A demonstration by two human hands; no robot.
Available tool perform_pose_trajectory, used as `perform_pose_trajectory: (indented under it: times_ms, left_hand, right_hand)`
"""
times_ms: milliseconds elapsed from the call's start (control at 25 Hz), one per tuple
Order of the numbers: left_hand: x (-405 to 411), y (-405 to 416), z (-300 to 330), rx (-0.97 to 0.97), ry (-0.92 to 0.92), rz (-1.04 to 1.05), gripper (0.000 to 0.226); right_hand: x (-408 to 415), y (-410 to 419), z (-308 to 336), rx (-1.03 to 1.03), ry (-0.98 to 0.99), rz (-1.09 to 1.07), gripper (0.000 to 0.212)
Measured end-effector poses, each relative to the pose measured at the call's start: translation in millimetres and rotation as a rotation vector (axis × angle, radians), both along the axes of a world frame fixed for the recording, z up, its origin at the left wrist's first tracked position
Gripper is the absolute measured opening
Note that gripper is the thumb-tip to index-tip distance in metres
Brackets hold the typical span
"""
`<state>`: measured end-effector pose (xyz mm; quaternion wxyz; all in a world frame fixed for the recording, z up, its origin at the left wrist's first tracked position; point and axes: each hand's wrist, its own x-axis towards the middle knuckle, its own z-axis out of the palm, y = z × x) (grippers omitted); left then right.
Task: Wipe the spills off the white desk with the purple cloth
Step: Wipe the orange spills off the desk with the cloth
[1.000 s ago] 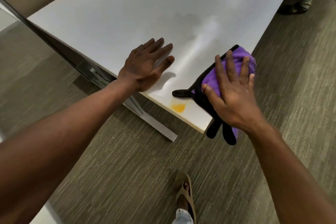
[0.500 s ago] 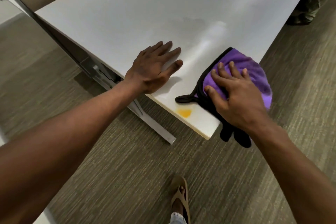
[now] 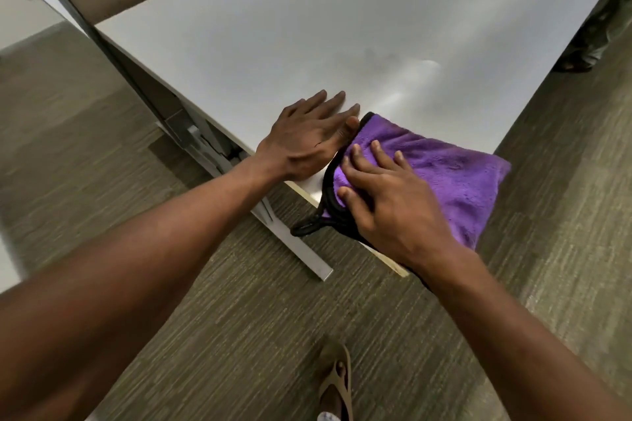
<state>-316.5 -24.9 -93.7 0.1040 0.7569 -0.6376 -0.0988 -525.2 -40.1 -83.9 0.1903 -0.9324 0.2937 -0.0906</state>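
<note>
A: Which step?
B: Mid-wipe. Right hand (image 3: 386,205), grip flat and open, presses the cloth (image 3: 441,178) at the bench (image 3: 273,55) corner; left hand (image 3: 307,137) braces beside, open.
A: Next?
B: Probably sweep the cloth onward under the palm.

Grey-brown striped carpet (image 3: 239,335) underfoot everywhere. At its lower middle, a foot in a tan sandal (image 3: 337,378); above and left of the sandal, a grey metal foot bar (image 3: 294,243) lying flat on the carpet. Far up and right of the sandal, another person's shoes (image 3: 578,60), dim and partly cut off.
</note>
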Motion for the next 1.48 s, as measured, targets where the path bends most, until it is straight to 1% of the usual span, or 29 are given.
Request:
perform_pose_trajectory:
  times_ms: [40,120,200,240,280,320,400,440,480,560,640,680,720,800,880,960,1040,1120,1200,1280,1360,1480]
  left_hand:
    - [-0.2,0.0,1.1,0.000,0.018,0.009,0.080]
    - [-0.3,1.4,4.0,0.002,0.029,0.014,0.083]
    - [-0.4,3.6,6.6,0.006,0.017,-0.002,0.084]
    - [-0.4,4.5,6.9,0.002,0.011,-0.007,0.085]
    - [-0.3,5.1,6.9,-0.006,0.005,-0.005,0.085]
    - [-0.4,5.2,6.3,-0.014,0.005,-0.001,0.085]
    - [-1.4,4.2,5.8,-0.027,0.018,0.008,0.087]
    - [-1.0,4.2,6.0,-0.028,0.027,0.013,0.088]
    - [0.0,3.8,6.0,-0.028,0.032,0.019,0.089]
    - [0.7,4.2,6.0,-0.029,0.038,0.022,0.093]
    - [0.7,4.8,6.5,-0.026,0.036,0.005,0.094]
    - [-0.1,6.0,6.3,-0.019,0.022,-0.006,0.092]
    - [-1.7,6.8,6.0,-0.010,-0.001,-0.011,0.090]
    - [-5.3,7.4,5.9,0.005,-0.049,-0.003,0.087]
    - [-6.4,5.5,7.5,0.012,-0.059,0.005,0.084]
    - [-3.1,4.0,7.2,0.005,-0.037,0.015,0.081]
    - [1.1,4.2,5.4,-0.017,0.019,0.026,0.077]
    - [3.8,4.4,4.4,-0.031,0.066,0.031,0.076]
    - [1.0,2.8,3.2,-0.015,0.016,0.010,0.080]
    - [-3.5,2.9,2.3,-0.002,-0.043,-0.018,0.082]
    - [-3.5,3.2,1.5,-0.015,-0.062,-0.017,0.081]
    - [-3.8,2.6,-3.9,-0.043,-0.052,0.007,0.077]
  right_hand:
    - [4.8,9.5,-0.6,-0.018,0.005,0.030,0.056]
    - [-12.1,21.9,-3.0,-0.032,0.032,0.174,0.059]
    - [-41.2,16.2,1.9,0.055,0.018,0.287,0.059]
    - [-47.6,9.0,3.8,0.119,0.013,0.293,0.057]
    - [-45.6,1.6,4.9,0.157,0.003,0.257,0.055]
    - [-36.6,-2.4,4.2,0.148,-0.011,0.192,0.053]
    - [-7.0,3.8,3.2,0.062,-0.005,0.055,0.047]
    - [6.8,13.4,2.6,0.029,-0.002,0.028,0.045]
    - [13.6,22.8,0.3,0.003,-0.005,0.045,0.044]
    - [-2.3,32.3,-5.3,-0.060,0.013,0.192,0.048]
    - [-38.8,24.5,-11.7,-0.123,0.004,0.349,0.053]
    - [-56.4,21.4,-15.4,-0.138,-0.008,0.388,0.055]
    - [-69.8,21.2,-19.2,-0.157,-0.011,0.380,0.056]
    - [-74.4,34.5,-25.5,-0.230,-0.004,0.238,0.061]
    - [-45.5,54.3,-26.7,-0.292,-0.017,0.056,0.066]
    - [-9.5,63.2,-23.2,-0.300,-0.033,-0.027,0.065]
    - [-3.3,61.3,-21.9,-0.310,-0.050,0.005,0.064]
    - [-32.3,52.5,-32.8,-0.397,-0.080,0.132,0.064]
    - [-73.4,42.8,-47.1,-0.503,-0.135,0.249,0.062]
    - [-95.2,34.9,-60.3,-0.590,-0.240,0.246,0.058]
    - [-83.1,35.7,-68.7,-0.638,-0.340,0.143,0.055]
    - [-36.0,67.5,-67.4,-0.633,-0.382,-0.133,0.042]
